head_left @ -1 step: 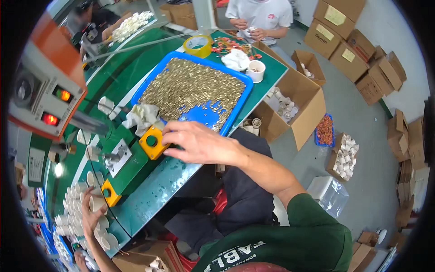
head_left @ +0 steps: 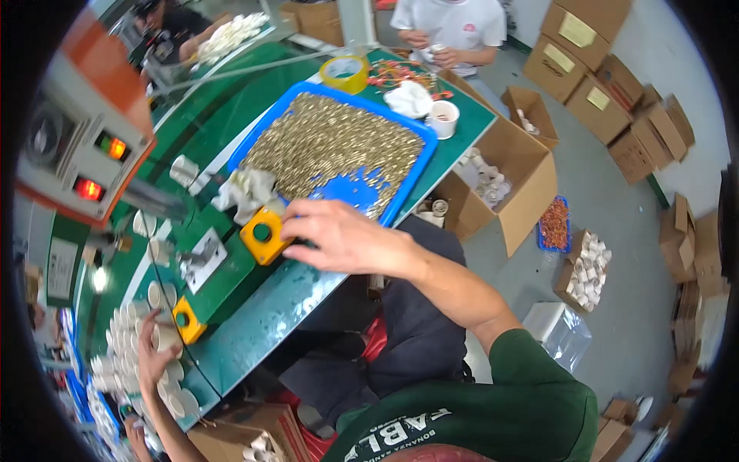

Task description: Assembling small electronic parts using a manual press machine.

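At left, ease one white cup (head_left: 167, 336) clear of its neighbours; left hand's (head_left: 153, 362) grip unclear, right hand (head_left: 339, 237) unclenched.

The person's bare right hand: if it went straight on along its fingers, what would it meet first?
Probably the yellow, square-faced box with a round green button; the right hand overlaps the box's edge in view, though contact is unclear.

Yellow control box (head_left: 264, 247), square-faced with rounded corners, sits just left of frame's center, round green button (head_left: 262, 232) on its face, edges slanting in view. White round-mouthed cups (head_left: 123, 343) crowd frame's lower left, packed close together, several open rims visible.
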A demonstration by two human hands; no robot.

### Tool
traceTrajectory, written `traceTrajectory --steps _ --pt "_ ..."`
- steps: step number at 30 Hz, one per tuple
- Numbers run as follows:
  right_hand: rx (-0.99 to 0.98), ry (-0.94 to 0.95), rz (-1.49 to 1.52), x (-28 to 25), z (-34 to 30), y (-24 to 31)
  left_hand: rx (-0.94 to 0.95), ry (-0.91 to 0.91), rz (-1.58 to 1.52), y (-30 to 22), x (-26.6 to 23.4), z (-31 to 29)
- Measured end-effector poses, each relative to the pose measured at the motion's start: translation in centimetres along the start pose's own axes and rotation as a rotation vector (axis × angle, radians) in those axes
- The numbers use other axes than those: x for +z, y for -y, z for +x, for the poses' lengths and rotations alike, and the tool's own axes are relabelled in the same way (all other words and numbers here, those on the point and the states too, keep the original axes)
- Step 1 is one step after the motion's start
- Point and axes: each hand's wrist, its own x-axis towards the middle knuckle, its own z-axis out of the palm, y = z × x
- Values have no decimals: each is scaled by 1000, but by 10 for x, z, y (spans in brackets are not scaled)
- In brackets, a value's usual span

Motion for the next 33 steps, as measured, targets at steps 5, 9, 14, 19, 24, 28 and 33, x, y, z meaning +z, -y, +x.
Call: traceTrajectory --steps 5,9,14,19,24,28,33 --pt "41 62 5 -2 7 8 -42 1 3 13 -5 -3" --pt "2 10 7 0 5 2 -31 -60 39 17 -13 -6" --pt "47 32 -39 -5 5 13 41 -294 -27 -11 -52 -18" --pt "67 32 8 5 7 26 6 -499 -889 -46 -5 -16" --pt "-68 -81 222 27 10 52 112 -157 -1185 -125 66 -13" --pt "-239 -108 312 40 8 61 127 -77 -1338 -148 106 -3" --pt "-369 -193 341 53 5 66 49 15 -1409 -168 124 6"
